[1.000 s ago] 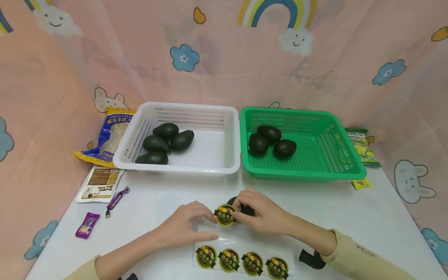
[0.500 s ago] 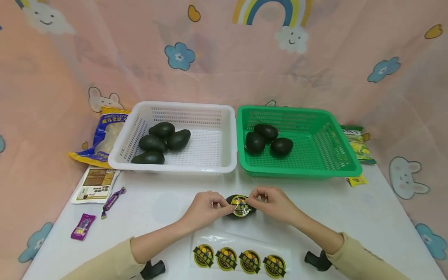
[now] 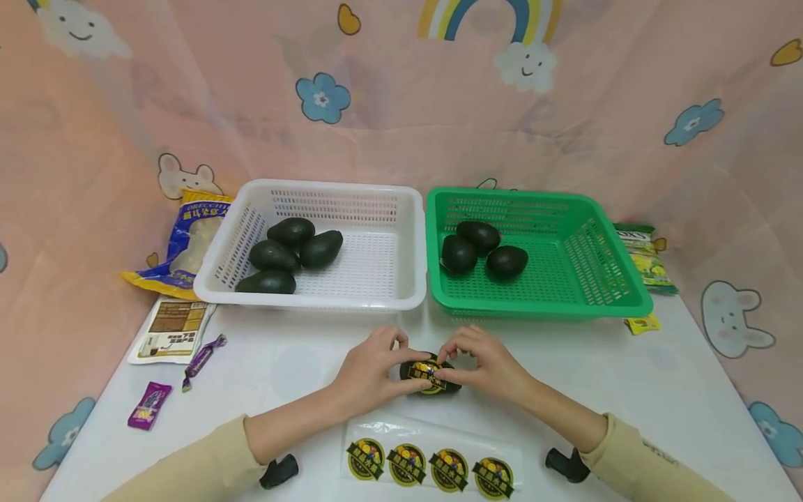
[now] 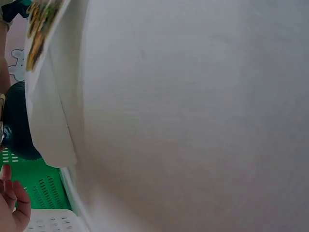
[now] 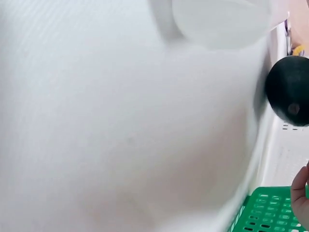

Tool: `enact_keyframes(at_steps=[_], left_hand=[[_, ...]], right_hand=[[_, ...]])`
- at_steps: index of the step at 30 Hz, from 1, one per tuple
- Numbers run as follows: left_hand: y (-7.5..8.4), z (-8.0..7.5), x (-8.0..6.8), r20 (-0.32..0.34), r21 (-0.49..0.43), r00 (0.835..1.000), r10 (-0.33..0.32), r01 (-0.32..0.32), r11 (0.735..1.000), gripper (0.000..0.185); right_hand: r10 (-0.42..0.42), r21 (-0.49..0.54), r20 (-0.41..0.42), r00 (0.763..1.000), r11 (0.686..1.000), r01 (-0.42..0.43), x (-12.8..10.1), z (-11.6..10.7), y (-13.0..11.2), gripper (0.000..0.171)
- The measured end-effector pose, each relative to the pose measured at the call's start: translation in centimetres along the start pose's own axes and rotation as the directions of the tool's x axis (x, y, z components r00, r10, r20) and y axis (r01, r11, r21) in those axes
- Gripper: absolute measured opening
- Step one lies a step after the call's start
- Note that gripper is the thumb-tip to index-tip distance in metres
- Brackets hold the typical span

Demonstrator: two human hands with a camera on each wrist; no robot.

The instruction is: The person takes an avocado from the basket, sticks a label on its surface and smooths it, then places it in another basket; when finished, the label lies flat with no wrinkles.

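Note:
A dark avocado (image 3: 406,369) lies on the table in front of the baskets, a round black-and-yellow sticker (image 3: 424,370) on its upper side. From the left, my left hand (image 3: 371,369) holds it with thumb and forefinger spread across the sticker. My right hand (image 3: 486,364) grips the other end, thumb and fingertips at the sticker's right edge. Nearer me is a clear sheet (image 3: 433,430) bearing several more such stickers (image 3: 406,464). The left wrist view catches the avocado (image 4: 18,121) at its left edge; the right wrist view shows its rounded end (image 5: 287,89).
Behind the hands stand a white basket (image 3: 314,302) with several avocados and a green basket (image 3: 539,308) with three. Purple-wrapped candies (image 3: 149,406), a white packet (image 3: 172,331) and a blue-yellow bag (image 3: 182,247) lie left. Green packets (image 3: 652,261) are right.
A second ago the sticker was held up in front of the avocado. Both hands have since brought it onto the avocado, and the left fingers have moved over its left side.

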State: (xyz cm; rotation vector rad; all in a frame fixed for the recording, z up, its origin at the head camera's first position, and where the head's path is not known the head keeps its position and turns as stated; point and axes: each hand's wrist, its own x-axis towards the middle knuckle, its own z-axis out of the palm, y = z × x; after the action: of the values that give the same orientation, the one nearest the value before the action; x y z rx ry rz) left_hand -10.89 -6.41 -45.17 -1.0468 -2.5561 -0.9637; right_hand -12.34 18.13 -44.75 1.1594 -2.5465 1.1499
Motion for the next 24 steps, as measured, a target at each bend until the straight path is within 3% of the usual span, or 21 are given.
enact_keyframes(at_steps=[4,6,8,10,12,14,15,17,18,20,22,24], left_hand=[[-0.2,0.3,0.2,-0.043,0.136,0.99,0.133,-0.126,0.983,0.041],[-0.3,0.4,0.3,-0.066,0.192,0.981,0.182,-0.167,0.967,0.041],[-0.4,0.5,0.4,-0.07,0.187,0.977,0.202,-0.186,0.965,0.043],[-0.4,0.6,0.4,-0.051,0.142,0.976,0.212,-0.203,0.969,0.049],[-0.4,0.6,0.5,0.005,0.084,0.978,0.209,-0.208,0.974,0.061],[-0.4,0.5,0.8,0.098,0.031,0.977,0.19,-0.194,0.981,0.072],[-0.3,0.4,1.0,0.152,0.013,0.973,0.173,-0.177,0.984,0.075],[-0.3,0.3,1.6,0.26,-0.018,0.957,0.131,-0.131,0.991,0.073],[-0.3,0.1,1.9,0.307,-0.03,0.945,0.113,-0.109,0.994,0.07],[-0.2,-0.2,2.8,0.38,-0.05,0.92,0.096,-0.083,0.995,0.063],[-0.1,-0.5,3.6,0.437,-0.062,0.893,0.105,-0.086,0.994,0.058],[0.1,-0.8,4.3,0.492,-0.048,0.862,0.123,-0.114,0.992,0.056]], right_hand=[[0.006,-0.075,0.023,1.0,0.997,-0.005,-0.2,-0.2,0.1,0.028],[0.105,-0.052,0.019,0.994,0.993,-0.104,-0.3,-0.5,0.0,0.028],[0.282,0.051,0.014,0.959,0.958,-0.282,-0.5,-1.0,-0.2,0.027],[0.474,0.237,0.028,0.88,0.852,-0.467,-0.6,-1.7,-0.4,0.033],[0.638,0.429,0.066,0.767,0.676,-0.6,-0.6,-2.5,-0.5,0.042],[0.74,0.608,0.115,0.663,0.475,-0.636,-0.3,-3.3,-0.5,0.047],[0.77,0.684,0.135,0.623,0.382,-0.621,-0.2,-3.6,-0.5,0.046],[0.802,0.78,0.172,0.572,0.243,-0.576,0.2,-4.0,-0.3,0.037],[0.807,0.81,0.185,0.561,0.198,-0.552,0.4,-4.2,-0.2,0.03],[0.815,0.839,0.192,0.546,0.152,-0.522,0.6,-4.3,0.0,0.017],[0.818,0.836,0.195,0.542,0.15,-0.527,0.6,-4.3,0.2,0.013],[0.827,0.827,0.173,0.535,0.174,-0.535,0.5,-4.2,0.4,0.013]])
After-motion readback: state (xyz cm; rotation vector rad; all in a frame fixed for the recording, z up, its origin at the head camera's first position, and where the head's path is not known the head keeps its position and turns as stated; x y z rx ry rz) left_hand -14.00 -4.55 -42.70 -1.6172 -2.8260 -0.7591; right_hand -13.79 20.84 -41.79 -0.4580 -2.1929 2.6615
